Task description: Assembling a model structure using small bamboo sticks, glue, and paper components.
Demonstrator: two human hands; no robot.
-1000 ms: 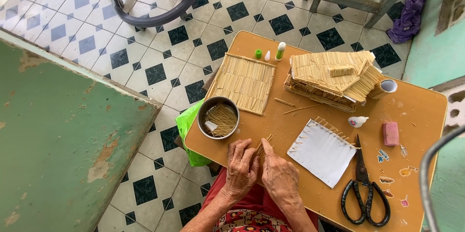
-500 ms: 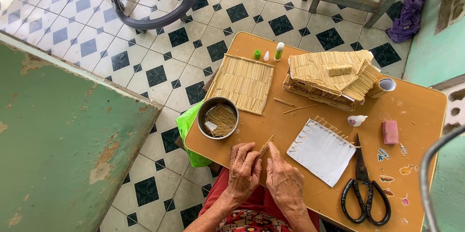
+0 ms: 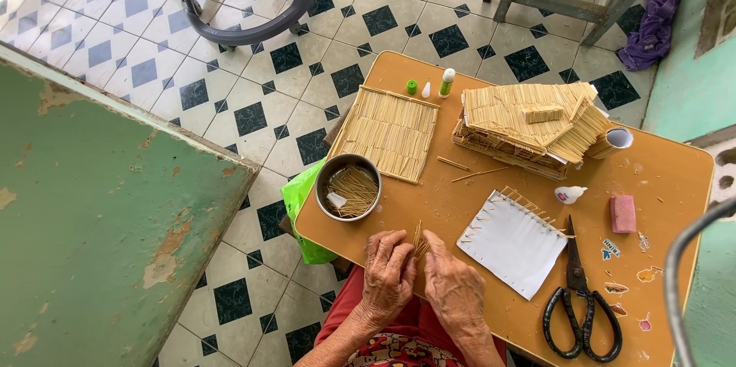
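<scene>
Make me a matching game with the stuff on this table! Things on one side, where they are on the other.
Things:
1. scissors
2. metal bowl
3. stick house
4. pink block

Places:
A. far side of the table, by a paper roll
B. right of the white sheet, near edge
C. left edge, holding thin sticks
D. right side, beyond the scissors

Pairs: 1-B, 2-C, 3-A, 4-D
</scene>
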